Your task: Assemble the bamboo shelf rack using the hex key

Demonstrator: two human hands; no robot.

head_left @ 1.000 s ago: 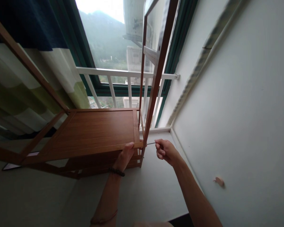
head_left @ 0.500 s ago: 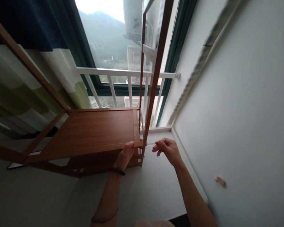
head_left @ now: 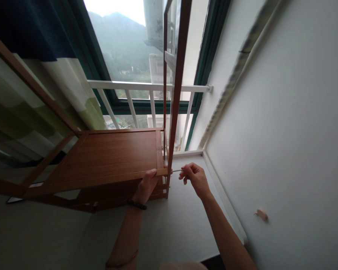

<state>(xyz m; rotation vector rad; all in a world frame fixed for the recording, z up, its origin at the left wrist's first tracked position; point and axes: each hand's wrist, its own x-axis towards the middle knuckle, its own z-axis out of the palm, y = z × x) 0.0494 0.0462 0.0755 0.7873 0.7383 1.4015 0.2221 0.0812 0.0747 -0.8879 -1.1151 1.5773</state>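
Observation:
A brown wooden shelf rack stands by the window, its flat shelf board (head_left: pixel 109 155) at mid-left. My left hand (head_left: pixel 148 185) grips the board's front right corner from below, thumb on the edge, a dark bead bracelet on the wrist. My right hand (head_left: pixel 194 178) pinches the end of a thin metal tool (head_left: pixel 177 170). The tool's tip meets the upright post (head_left: pixel 173 112) where the post joins the shelf corner.
A white wall (head_left: pixel 284 131) runs close on the right with a small peg (head_left: pixel 260 214) on it. A white railing (head_left: pixel 146 87) and window are behind the rack. A green, white and blue curtain (head_left: pixel 30 75) hangs at left. Pale floor lies below.
My right hand has turned at the tool, its fingers shifting from a fist-like grip to a fingertip pinch. The view has drifted slightly right. My left hand stays on the shelf corner.

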